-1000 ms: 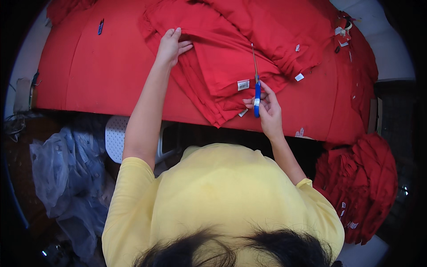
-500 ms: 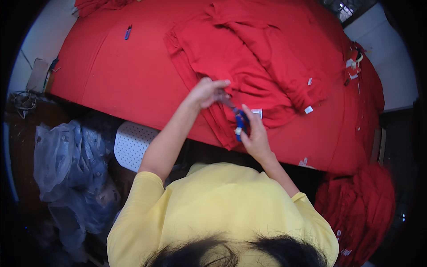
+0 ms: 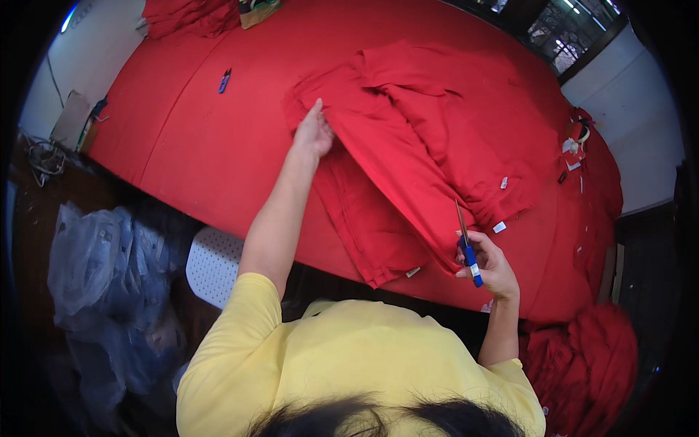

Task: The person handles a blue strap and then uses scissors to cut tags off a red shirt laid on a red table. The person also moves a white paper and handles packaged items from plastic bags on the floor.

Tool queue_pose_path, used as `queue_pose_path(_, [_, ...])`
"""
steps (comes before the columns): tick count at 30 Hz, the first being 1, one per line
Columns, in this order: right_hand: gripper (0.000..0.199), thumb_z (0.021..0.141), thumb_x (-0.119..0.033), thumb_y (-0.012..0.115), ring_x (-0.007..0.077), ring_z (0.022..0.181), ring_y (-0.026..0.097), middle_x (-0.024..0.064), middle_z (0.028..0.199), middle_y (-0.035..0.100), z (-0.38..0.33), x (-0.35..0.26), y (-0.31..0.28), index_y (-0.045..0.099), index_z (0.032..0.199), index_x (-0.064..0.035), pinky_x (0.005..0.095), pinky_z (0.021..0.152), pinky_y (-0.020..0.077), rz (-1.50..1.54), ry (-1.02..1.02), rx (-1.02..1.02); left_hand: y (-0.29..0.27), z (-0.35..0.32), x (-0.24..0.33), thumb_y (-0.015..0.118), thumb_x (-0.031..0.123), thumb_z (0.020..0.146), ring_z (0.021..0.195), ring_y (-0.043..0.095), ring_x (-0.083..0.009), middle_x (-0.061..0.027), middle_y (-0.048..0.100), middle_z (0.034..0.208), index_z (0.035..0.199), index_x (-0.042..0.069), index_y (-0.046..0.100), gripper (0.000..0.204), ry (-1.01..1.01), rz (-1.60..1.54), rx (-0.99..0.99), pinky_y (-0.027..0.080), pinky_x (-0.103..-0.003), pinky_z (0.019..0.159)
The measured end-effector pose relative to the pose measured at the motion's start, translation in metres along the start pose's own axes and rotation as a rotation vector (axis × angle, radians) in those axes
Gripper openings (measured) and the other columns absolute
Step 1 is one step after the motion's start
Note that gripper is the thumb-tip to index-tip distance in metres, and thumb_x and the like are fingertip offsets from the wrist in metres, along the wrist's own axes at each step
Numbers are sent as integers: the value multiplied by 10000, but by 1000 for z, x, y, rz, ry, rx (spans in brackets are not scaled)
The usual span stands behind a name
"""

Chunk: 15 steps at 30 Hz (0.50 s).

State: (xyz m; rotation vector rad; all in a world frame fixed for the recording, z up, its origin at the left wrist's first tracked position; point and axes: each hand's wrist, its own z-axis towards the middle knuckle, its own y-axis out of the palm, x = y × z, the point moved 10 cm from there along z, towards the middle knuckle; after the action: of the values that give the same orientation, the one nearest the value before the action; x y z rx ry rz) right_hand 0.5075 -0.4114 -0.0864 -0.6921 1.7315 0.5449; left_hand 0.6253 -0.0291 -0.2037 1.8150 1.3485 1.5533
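Note:
A red garment (image 3: pixel 389 175) lies spread on the red-covered table, with one edge raised and drawn taut between my two hands. My left hand (image 3: pixel 314 133) pinches that edge at its far left end. Down at the near right end, my right hand (image 3: pixel 491 266) is closed around blue-handled scissors (image 3: pixel 470 261), whose blades point away from me. The fingers of this hand also seem to grip the garment's edge. Beside the right hand, a small white label (image 3: pixel 499 227) shows on the cloth, and another label (image 3: pixel 413 272) lies near the table's front edge.
Small blue thread snips (image 3: pixel 225 81) lie on the table's left part. More red cloth (image 3: pixel 189 16) is heaped at the far left, and a red pile (image 3: pixel 582 364) sits low at the right. Below the table edge are a white perforated seat (image 3: pixel 211 266) and clear plastic bags (image 3: pixel 109 262).
My hands have moved apart, the left one away from me, the right one rightward and nearer with the scissors. The garment's edge is now lifted and stretched between them.

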Motion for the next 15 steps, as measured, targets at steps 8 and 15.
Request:
queue_pose_path(8, [757,610,50,787,135,886,528,37,960,523,-23,21,-53,463,1290,-17,262,762,458,177,-15,69,-25,9,126,705,296,805,722,648,-267,-119,658,815,1030,45,624,346,829,1459,545,518,-387,685])
queue_pose_path(15, [705,683,31,752,115,893,529,29,980,517,8,-15,-80,442,1313,-35,240,781,467,34,-204,192,61,40,164,581,255,900,891,670,-239,-186,664,789,979,-3,569,269,415,1580,417,540,-365,720])
